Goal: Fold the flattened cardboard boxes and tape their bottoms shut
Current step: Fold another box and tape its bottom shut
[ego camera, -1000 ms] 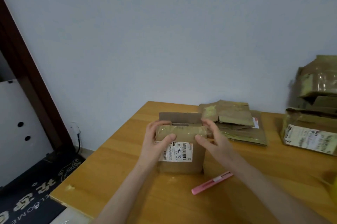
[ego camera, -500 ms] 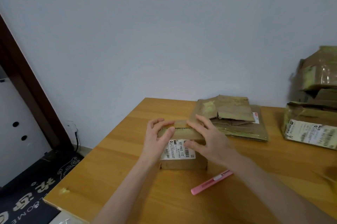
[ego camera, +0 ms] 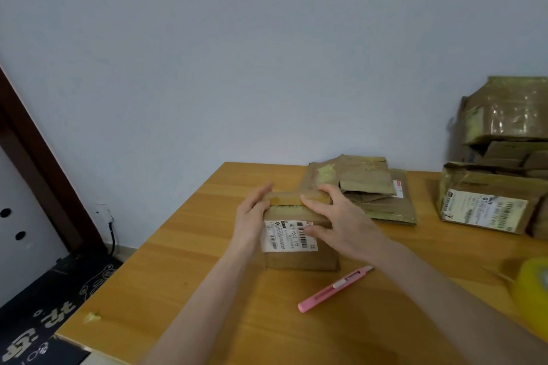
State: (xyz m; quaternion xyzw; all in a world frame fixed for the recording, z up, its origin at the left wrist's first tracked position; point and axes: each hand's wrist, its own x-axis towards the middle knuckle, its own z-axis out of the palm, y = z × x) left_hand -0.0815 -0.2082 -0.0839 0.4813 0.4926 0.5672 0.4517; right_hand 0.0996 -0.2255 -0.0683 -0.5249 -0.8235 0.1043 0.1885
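Two flat hands bracket our cardboard box (ego camera: pixel 299 257): left hand (ego camera: pixel 252 217) flat against its nine o'clock side, right hand (ego camera: pixel 344 223) pressing spread fingers (ego camera: pixel 312 203) onto its top flap (ego camera: pixel 286 198).

- White shipping label (ego camera: pixel 281 238) on the small box (ego camera: pixel 301 260): "507 P802 172" beside a barcode; the fine print is unreadable.
- Label (ego camera: pixel 483 213) on the right-hand box (ego camera: pixel 462 180): barcodes, text too small to read.

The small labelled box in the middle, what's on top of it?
The left hand and right hand rest on its folded flaps, the right thumb over the label. The flaps and hands cover the inside, so that can't be seen.
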